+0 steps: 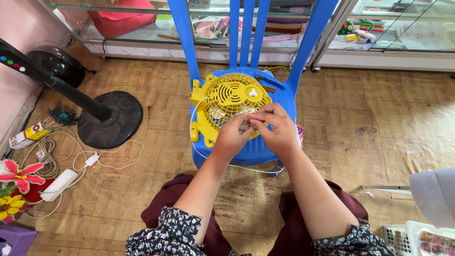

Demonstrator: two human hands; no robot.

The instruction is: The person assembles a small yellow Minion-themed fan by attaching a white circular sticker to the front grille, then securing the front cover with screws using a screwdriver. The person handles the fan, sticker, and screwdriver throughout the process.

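Note:
A small yellow fan (231, 102) with a round grille lies flat on the seat of a blue plastic chair (284, 97). My left hand (233, 137) and my right hand (274, 127) meet over the fan's near edge. Their fingertips pinch together around a small dark part that I cannot make out. A white cord (195, 124) runs from the fan around the seat. Dark pliers (266, 80) lie on the seat behind the fan.
A black standing fan base (110, 119) and pole rest on the wooden floor at left, with a white power strip (59, 184) and cables. Glass display cabinets (379, 28) line the back. A white basket (400, 237) sits at bottom right.

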